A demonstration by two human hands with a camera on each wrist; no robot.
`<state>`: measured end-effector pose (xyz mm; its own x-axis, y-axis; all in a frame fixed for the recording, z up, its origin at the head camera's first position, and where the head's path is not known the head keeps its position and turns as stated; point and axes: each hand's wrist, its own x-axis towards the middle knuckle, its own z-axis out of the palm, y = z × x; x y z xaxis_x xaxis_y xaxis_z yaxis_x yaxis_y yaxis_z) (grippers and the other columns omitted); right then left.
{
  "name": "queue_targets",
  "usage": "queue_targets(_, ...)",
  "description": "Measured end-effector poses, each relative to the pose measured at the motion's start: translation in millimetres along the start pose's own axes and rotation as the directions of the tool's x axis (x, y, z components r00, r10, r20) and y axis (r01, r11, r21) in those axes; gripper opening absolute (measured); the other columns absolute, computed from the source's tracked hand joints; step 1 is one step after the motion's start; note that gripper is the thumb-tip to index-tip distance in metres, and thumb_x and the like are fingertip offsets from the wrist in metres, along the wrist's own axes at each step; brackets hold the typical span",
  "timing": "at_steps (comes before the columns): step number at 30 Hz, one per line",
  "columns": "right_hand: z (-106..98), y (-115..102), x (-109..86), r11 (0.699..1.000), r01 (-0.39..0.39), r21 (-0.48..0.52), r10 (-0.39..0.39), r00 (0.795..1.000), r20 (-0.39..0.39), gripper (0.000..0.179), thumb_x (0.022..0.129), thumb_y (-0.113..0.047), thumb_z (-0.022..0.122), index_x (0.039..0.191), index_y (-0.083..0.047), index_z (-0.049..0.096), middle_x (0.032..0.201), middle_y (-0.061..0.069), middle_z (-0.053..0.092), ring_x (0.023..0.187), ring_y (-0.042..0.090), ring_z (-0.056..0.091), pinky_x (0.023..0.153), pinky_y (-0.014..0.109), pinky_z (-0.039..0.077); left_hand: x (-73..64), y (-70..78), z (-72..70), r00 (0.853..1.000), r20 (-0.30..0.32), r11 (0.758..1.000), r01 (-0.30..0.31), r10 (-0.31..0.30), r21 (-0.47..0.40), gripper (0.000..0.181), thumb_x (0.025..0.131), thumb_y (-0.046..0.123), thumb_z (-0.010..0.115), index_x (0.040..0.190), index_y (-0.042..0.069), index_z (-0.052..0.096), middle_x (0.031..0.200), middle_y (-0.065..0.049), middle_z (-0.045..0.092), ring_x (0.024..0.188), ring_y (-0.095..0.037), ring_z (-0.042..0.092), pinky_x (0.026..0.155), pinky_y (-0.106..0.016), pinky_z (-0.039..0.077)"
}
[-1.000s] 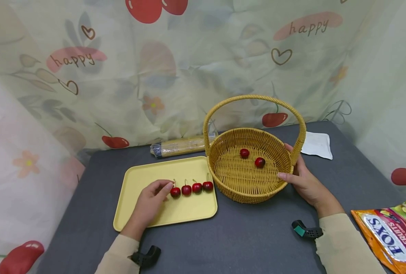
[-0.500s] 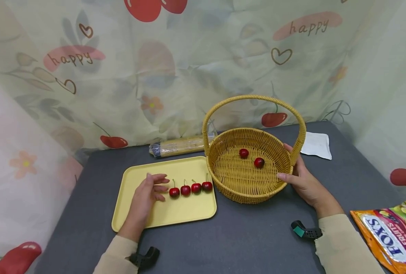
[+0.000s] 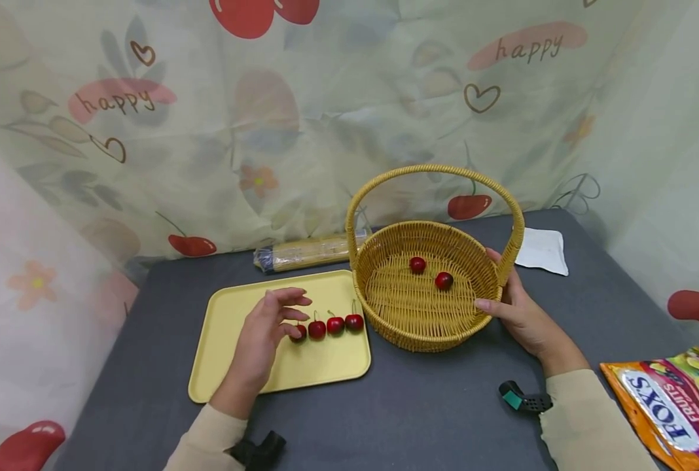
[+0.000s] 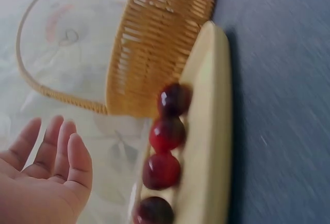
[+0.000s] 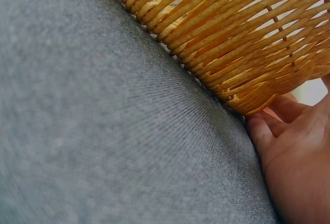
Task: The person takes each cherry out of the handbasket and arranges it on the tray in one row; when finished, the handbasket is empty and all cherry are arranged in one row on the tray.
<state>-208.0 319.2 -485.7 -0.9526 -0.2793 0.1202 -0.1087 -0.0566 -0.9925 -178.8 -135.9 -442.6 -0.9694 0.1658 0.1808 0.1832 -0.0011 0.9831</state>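
Cherries (image 3: pixel 326 325) lie just beside left hand (image 3: pixel 263 338) fingertips.

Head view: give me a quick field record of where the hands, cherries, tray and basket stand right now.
left hand: fingers spread, above the tray, at the left end of the cherry row, holding nothing
right hand: resting against the basket's right side
cherries on tray: four in a row near the tray's right edge
cherries in basket: two on the floor
tray: yellow, left of the basket
basket: wicker, upright, handle up
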Motion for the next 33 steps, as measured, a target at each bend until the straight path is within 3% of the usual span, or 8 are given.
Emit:
queue_targets(10,1.5,-0.3,0.7,1.0,-0.005,0.001,0.005,1.0,0.002,0.099,0.104,-0.003,0.066,0.175,-0.028,0.001,0.174,0.018,0.012,0.156,0.036,0.022,0.114,0.025,0.033,17.9,25.8,36.2,0.988,0.143,0.995,-0.05,0.062,-0.089,0.066,0.121,0.046,0.028,0.147,-0.007,0.057,0.134,-0.025,0.063,0.112,-0.038,0.062,0.082,-0.037,0.057)
queue_targets(18,2.0,-1.9,0.4,1.0,-0.015,-0.013,0.015,1.0,-0.011,0.1,0.104,-0.004,0.067,0.175,-0.028,0.001,0.174,0.017,0.013,0.156,0.036,0.022,0.123,0.041,0.023,45.3,34.2,66.5,0.966,0.236,0.99,-0.083,0.108,-0.114,0.087,0.11,0.07,0.039,0.147,-0.007,0.057,0.136,-0.028,0.063,0.116,-0.05,0.059,0.081,-0.034,0.056)
queue_targets(22,1.3,-1.5,0.3,1.0,-0.013,-0.012,0.013,1.0,-0.007,0.1,0.104,-0.004,0.067,0.175,-0.027,0.0,0.174,0.018,0.014,0.155,0.035,0.024,0.119,0.031,0.029,56.6,36.2,80.6,0.959,0.269,0.995,-0.074,0.089,-0.065,0.087,0.109,0.073,0.038,0.148,-0.003,0.058,0.137,-0.024,0.064,0.118,-0.046,0.061,0.083,-0.037,0.057)
queue_targets(29,-1.0,0.0,1.1,1.0,0.009,0.006,-0.009,1.0,0.004,0.099,0.105,-0.002,0.065,0.175,-0.026,0.001,0.173,0.02,0.014,0.154,0.036,0.026,0.112,0.022,0.036,77.4,33.3,105.0,0.946,0.321,0.999,-0.04,0.035,0.009,0.068,0.118,0.056,0.031,0.15,0.003,0.059,0.139,-0.02,0.064,0.12,-0.04,0.064,0.093,-0.056,0.057)
queue_targets(33,-1.8,1.0,0.9,1.0,0.002,0.0,-0.002,1.0,0.004,0.098,0.105,-0.003,0.066,0.175,-0.029,0.002,0.173,0.019,0.013,0.155,0.035,0.024,0.112,0.022,0.035,87.8,30.3,119.5,0.942,0.334,0.999,0.01,-0.023,0.043,0.061,0.119,0.053,0.033,0.148,0.006,0.061,0.139,-0.016,0.066,0.12,-0.039,0.064,0.091,-0.052,0.058)
